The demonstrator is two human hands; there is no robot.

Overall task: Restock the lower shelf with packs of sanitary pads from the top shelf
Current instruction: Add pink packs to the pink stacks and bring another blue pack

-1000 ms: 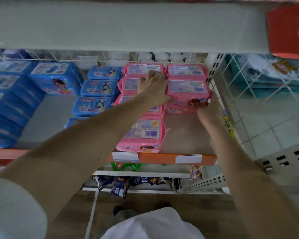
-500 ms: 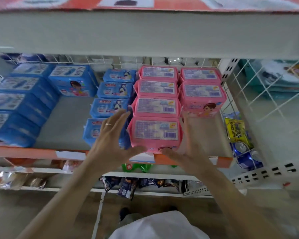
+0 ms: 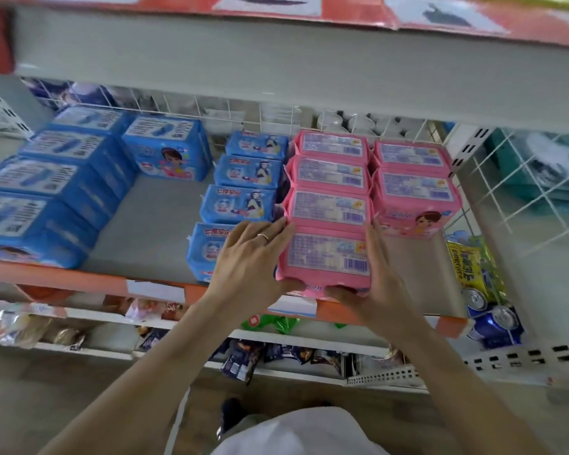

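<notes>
Both hands are on the front pink pack (image 3: 326, 257), the nearest one in a row of four pink packs of sanitary pads running back along the lower shelf (image 3: 151, 224). The left hand (image 3: 247, 257) lies along the pack's left side with fingers straight and its thumb tucked under the front edge; the right hand (image 3: 375, 274) mirrors it on the right side, thumb at the front. Neither is curled round it, so this reads as pressing and squaring rather than carrying. I judge the step in hand to be seating this pack flush at the shelf lip, in line with the three behind it.

The next move calls for letting go and reaching for more stock; the second pink row (image 3: 414, 188), just to the right, has only two packs and bare shelf in front of it.

Counted: six pink packs in all, four small blue packs (image 3: 243, 205) in the row just left of the pink ones, and about five large blue packs (image 3: 63, 178) further left, though the blurred edge may hide more.
</notes>
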